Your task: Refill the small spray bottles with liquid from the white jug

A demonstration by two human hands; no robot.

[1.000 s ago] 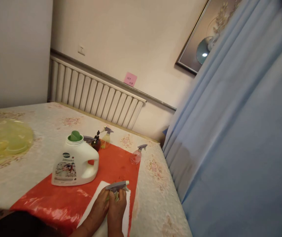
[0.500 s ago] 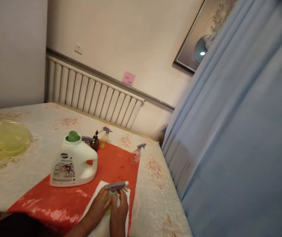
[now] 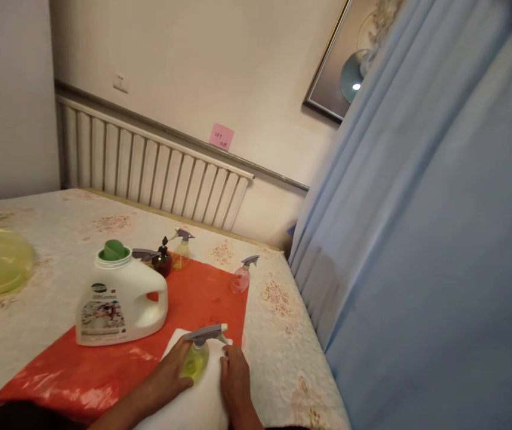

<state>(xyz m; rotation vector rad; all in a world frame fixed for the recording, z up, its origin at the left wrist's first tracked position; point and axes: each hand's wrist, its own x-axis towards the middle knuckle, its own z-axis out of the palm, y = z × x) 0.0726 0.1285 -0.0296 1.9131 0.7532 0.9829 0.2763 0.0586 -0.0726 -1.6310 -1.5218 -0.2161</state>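
Observation:
My left hand (image 3: 176, 365) is closed around a small clear spray bottle (image 3: 196, 363) with yellow-green liquid and a grey trigger head. The bottle stands slightly tilted, its nozzle toward the right. Just right of it, my right hand (image 3: 237, 377) has its fingers curled at the edge of a white cloth (image 3: 193, 406) and seems to grip it; the fingertips are partly hidden. That cloth lies beneath and behind the bottle. To the left stands a large white detergent jug (image 3: 124, 310) with a green cap piece (image 3: 115, 250) in its mouth.
A red plastic sheet (image 3: 197, 295) covers part of the floral-covered bed (image 3: 278, 370). Beyond the jug are a dark pump bottle (image 3: 163, 261) and a yellowish spray bottle (image 3: 181, 254). A pink spray bottle (image 3: 240, 279) sits at the sheet's right edge. Blue curtain (image 3: 408, 251) hangs right.
My right hand has left the spray bottle's neck and moved right to the cloth. My left hand now grips the bottle's body side. The view has shifted slightly to the right.

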